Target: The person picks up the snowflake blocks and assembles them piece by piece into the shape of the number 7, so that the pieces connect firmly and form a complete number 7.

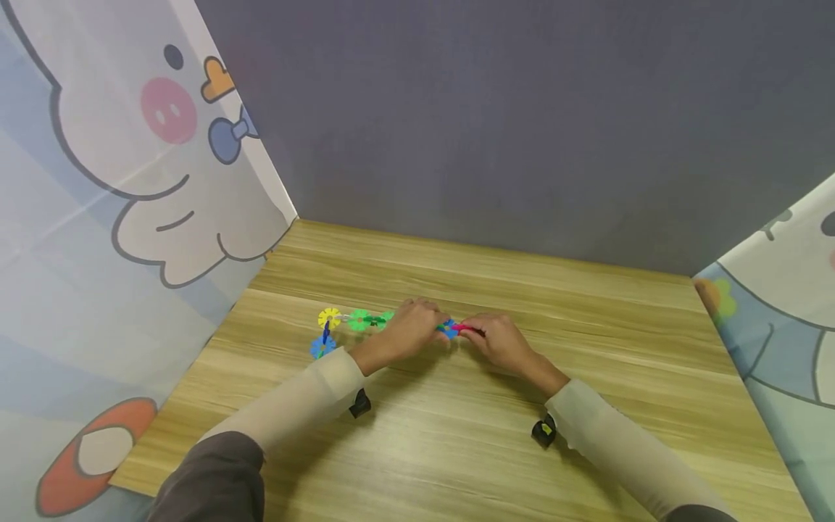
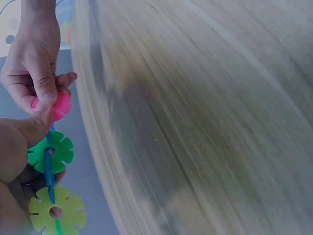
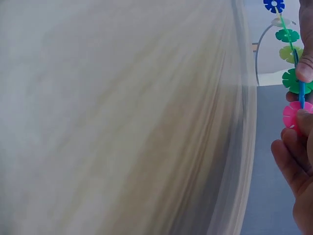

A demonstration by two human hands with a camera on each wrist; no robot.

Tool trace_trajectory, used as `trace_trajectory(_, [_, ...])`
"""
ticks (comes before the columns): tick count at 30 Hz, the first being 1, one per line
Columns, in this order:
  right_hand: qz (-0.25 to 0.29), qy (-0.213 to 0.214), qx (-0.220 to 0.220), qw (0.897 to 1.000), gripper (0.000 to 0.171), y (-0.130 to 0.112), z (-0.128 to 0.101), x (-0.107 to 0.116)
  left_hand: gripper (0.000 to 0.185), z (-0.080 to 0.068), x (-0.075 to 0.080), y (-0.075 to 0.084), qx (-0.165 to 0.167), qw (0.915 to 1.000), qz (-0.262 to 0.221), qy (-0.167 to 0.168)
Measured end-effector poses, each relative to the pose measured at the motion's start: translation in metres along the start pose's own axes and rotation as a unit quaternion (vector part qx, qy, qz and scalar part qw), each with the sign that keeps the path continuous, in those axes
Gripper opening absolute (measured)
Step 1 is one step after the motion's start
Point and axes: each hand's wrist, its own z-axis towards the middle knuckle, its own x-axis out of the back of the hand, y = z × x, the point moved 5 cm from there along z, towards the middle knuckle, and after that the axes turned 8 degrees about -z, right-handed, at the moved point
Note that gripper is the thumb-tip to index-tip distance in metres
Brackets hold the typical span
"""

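A chain of slotted plastic snowflake discs, joined edge to edge, runs across the table. My left hand grips the chain near its right end, around a green disc and a blue disc seen edge-on. Between thumb and fingers, my right hand pinches a pink disc, which meets the blue disc at the chain's end. In the left wrist view, the left thumb also reaches the pink disc. How deep the slots are engaged is hidden by the fingers.
The chain's far part trails left, with a green disc, then a yellow disc, and bends down to a light blue disc. Under it lies a wood-grain table. A grey panel rises behind; cartoon-printed sheets hang at both sides.
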Motion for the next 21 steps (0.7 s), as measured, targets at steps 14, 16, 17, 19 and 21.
trace_trajectory(14, [-0.016, 0.034, -0.008, 0.999, 0.01, 0.0017, -0.0042, -0.002, 0.045, 0.0062, -0.0054, 0.0034, -0.004, 0.9996, 0.025, -0.008])
trace_trajectory(16, [-0.016, 0.031, -0.016, 0.999, 0.011, 0.0026, -0.0039, -0.002, 0.046, 0.0073, -0.0043, 0.0026, 0.0, 0.9998, 0.015, -0.011])
trace_trajectory(17, [-0.018, 0.028, -0.018, 0.999, 0.01, 0.0029, -0.0037, -0.0018, 0.046, 0.0078, -0.0038, 0.0022, 0.003, 0.9998, 0.012, -0.014])
trace_trajectory(19, [-0.023, 0.019, -0.021, 0.999, 0.01, 0.0034, -0.0039, -0.0012, 0.047, 0.0083, -0.003, 0.0014, 0.007, 0.9997, 0.007, -0.024])
trace_trajectory(21, [-0.024, 0.012, -0.026, 0.999, 0.01, 0.0039, -0.0055, 0.0007, 0.049, 0.0086, -0.0008, 0.0012, 0.004, 0.9996, 0.005, -0.029])
